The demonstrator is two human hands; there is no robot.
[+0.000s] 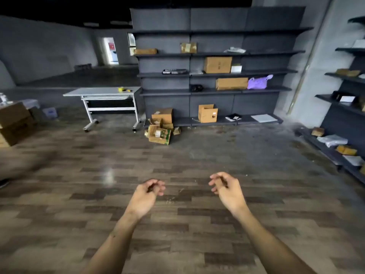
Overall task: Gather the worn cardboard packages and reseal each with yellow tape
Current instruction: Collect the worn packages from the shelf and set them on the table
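Note:
A heap of worn cardboard packages lies on the floor at the left foot of the dark shelving. More cardboard boxes stand on the shelves, among them an open box on the bottom shelf and a large one higher up. A small yellow object, perhaps the tape, lies on the white table. My left hand and my right hand hang out in front of me over the wooden floor, fingers loosely curled, holding nothing, far from the boxes.
A second shelving unit with parcels runs along the right wall. Stacked brown boxes stand at the left edge. A purple bag sits on a middle shelf. Wooden floor stretches between me and the shelves.

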